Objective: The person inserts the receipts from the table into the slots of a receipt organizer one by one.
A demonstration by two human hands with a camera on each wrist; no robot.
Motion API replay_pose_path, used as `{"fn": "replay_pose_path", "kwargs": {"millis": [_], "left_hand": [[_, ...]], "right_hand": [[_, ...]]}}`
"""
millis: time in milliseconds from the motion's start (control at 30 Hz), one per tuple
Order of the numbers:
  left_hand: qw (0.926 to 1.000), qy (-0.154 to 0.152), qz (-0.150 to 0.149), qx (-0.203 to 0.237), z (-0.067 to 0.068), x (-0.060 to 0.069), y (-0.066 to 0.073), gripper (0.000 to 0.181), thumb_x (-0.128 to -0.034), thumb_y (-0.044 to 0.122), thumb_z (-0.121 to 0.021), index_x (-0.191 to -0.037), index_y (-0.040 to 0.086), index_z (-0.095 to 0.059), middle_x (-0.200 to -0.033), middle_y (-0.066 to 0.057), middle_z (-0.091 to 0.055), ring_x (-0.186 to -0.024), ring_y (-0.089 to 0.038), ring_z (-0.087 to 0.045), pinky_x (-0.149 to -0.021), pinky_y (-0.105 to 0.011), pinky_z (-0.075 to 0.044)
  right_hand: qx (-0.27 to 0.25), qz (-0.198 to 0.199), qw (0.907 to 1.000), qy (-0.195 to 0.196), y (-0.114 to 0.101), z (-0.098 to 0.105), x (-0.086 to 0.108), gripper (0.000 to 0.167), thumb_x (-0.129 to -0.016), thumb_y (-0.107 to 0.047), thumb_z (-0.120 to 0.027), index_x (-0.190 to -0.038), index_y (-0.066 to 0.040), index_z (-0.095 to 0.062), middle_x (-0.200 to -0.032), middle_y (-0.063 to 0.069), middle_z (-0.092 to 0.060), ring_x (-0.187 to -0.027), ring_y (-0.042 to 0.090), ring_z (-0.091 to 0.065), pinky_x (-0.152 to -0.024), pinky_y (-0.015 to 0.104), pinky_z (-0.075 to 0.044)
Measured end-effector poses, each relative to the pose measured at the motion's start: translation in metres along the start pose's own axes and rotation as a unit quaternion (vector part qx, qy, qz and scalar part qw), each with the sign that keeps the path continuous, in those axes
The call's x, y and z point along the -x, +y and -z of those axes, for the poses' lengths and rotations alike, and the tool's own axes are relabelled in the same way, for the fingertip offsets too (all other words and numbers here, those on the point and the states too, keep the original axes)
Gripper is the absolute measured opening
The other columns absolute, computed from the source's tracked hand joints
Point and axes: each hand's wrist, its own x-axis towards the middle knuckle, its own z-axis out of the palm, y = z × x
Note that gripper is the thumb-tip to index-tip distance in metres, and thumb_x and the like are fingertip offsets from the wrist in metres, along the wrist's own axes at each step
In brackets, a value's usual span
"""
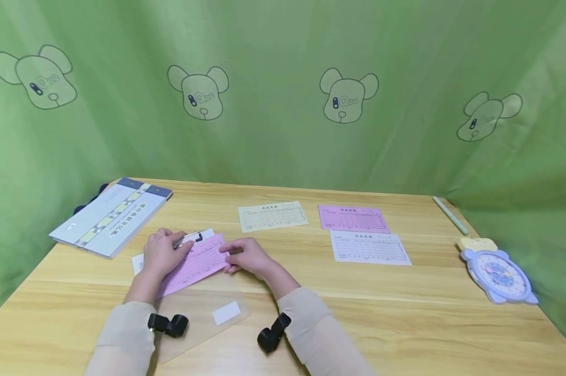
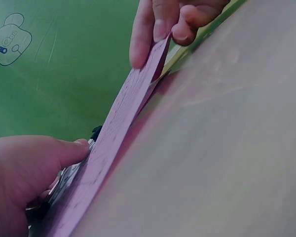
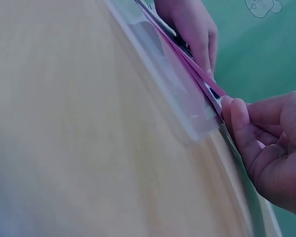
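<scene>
Currently, the head view shows the left hand gripping a clear clipboard's metal clip, the right hand pinching the pink slip over the board. Left wrist view: a thumb touches the clip. Right wrist view: fingertips pinch the slip's corner.

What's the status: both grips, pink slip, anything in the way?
Left grip on clip. Right grip pinching pink slip by its edge. Slip over clear clipboard. No obstruction apparent.

On the table, a clipboard lies right of a booklet, left of a clock.
</scene>
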Motion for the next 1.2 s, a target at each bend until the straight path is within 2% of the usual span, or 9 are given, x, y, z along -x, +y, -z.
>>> {"fn": "replay_pose_path", "kwargs": {"millis": [233,767,1200], "left_hand": [[0.9999,-0.006,-0.009,-0.011,0.000,-0.001,0.000,0.043,-0.0819,0.029,-0.057,-0.113,0.000,-0.055,-0.100,-0.020,-0.045,-0.088,-0.033,-0.038,-0.075,-0.045,-0.028],[0.9998,0.000,-0.019,-0.009,-0.001,-0.001,-0.002,0.040,-0.0821,0.028,-0.058,-0.112,0.001,-0.056,-0.097,-0.016,-0.045,-0.087,-0.030,-0.038,-0.075,-0.044,-0.028],[0.9956,0.007,-0.058,-0.073,-0.004,-0.003,-0.004,0.037,-0.0849,0.028,-0.054,-0.111,0.003,-0.057,-0.094,-0.015,-0.047,-0.083,-0.029,-0.039,-0.073,-0.042,-0.030]], "right_hand": [[0.007,-0.010,0.9999,0.006,0.002,-0.008,-0.007,0.026,-0.078,0.011,-0.053,-0.102,0.004,-0.060,-0.089,0.010,-0.057,-0.055,0.016,-0.058,-0.055,0.027,-0.048],[-0.004,-0.025,0.9995,0.020,-0.002,-0.012,-0.004,0.027,-0.078,0.012,-0.052,-0.103,0.005,-0.058,-0.087,0.011,-0.058,-0.055,0.017,-0.058,-0.056,0.027,-0.048],[-0.008,-0.022,0.9995,0.023,0.000,-0.013,-0.005,0.028,-0.077,0.012,-0.052,-0.104,0.005,-0.058,-0.088,0.012,-0.058,-0.054,0.016,-0.058,-0.056,0.027,-0.048]]}}
